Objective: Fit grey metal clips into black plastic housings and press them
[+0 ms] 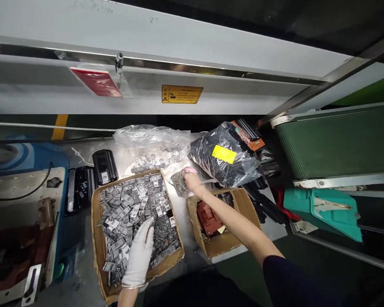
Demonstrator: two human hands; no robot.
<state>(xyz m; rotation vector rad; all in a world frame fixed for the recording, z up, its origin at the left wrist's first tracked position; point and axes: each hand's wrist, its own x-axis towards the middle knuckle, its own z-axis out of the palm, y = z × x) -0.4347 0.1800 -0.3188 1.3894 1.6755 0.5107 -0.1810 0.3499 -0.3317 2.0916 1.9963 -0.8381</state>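
Observation:
My left hand [139, 256], in a white glove, is over a cardboard box [96, 238] heaped with small grey clip-like parts [128, 204]. Its fingers stretch forward, with a narrow gap beside the thumb, and no part shows in them. My right hand [192, 181] is bare, with something pink around the fingertips. It reaches into a small clear bag of thin metal pins [178, 183]. The fingers are bent down together among the pins; their tips are partly hidden, and what they pinch cannot be made out.
A second cardboard box [243, 204] with brown-red pieces stands under my right forearm. Behind lie a clear bag of pale parts [156, 157] and a bag of black parts [217, 149] with a yellow label. Black cases [105, 166] lie left; a teal bin [323, 211] stands right.

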